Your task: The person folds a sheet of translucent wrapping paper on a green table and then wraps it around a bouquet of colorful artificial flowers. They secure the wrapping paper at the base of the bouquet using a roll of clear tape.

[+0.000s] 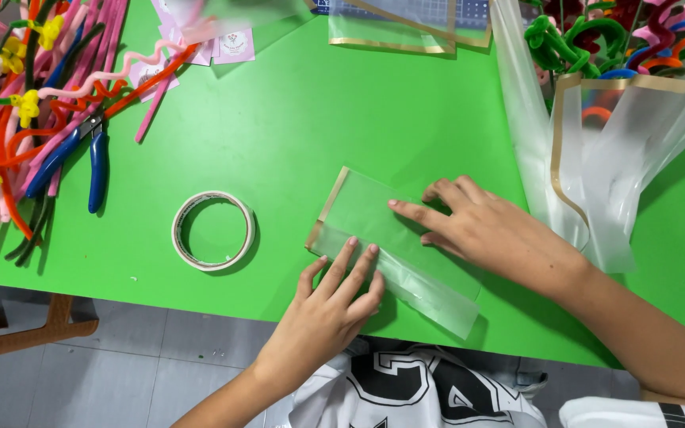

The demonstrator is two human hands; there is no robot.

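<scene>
The left hand is laid flat, fingers extended and slightly spread, with the fingertips pressed onto the near long edge of a folded clear film sheet; nothing is gripped. The right hand is likewise open, its index and middle fingers stretched across the film's middle and pressing it down, while the remaining fingers are curled loosely on the far edge.

The film lies directly beneath both hands on the green tabletop, running diagonally, with a gold-trimmed short end just beyond the left fingertips. It is judged to be very light, thin and limp, slippery on its glossy face and inclined to spring open from a fold, so it is better held by flat pressure than by pinching; when lifted, a hold at the stiffer gold-trimmed edge or at a corner seems safest, since a crease would be kept permanently.

Just left of the left hand a roll of tape lies flat, apart from the film. Further left, blue-handled pliers and a heap of coloured pipe cleaners are seen. Beyond the right hand, a wrapped bouquet of pipe-cleaner flowers in similar gold-edged film rests near the wrist.
</scene>
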